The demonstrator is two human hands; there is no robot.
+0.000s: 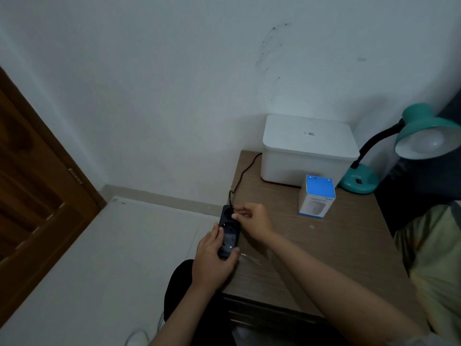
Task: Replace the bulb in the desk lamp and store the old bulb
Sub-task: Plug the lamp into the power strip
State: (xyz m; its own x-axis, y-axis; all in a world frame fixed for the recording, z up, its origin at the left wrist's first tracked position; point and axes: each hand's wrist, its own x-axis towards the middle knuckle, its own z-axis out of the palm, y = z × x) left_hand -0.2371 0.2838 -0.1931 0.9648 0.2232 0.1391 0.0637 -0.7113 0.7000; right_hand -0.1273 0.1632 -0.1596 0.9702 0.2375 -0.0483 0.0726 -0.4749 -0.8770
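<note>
The desk lamp [421,141] stands at the far right corner of the tabletop [324,245], well beyond and to the right of both hands, its teal shade tipped toward the person so the unlit bulb [427,141] sits exposed in its socket. Its black cord [245,171] trails behind the white lidded box [308,148] and drops off the tabletop's left edge to the power strip [229,232]. The left hand [214,255] grips the near end of that strip, thumb and fingers wrapped round it, apparently to steady it. The right hand [252,221] pinches something small at the strip's far end, likely the lamp's plug, though the plug itself is hard to make out; the aim is probably to cut power before the bulb is touched. A blue-and-white bulb carton [316,196] waits upright just beyond the right hand, near the box, within easy reach for the swap
</note>
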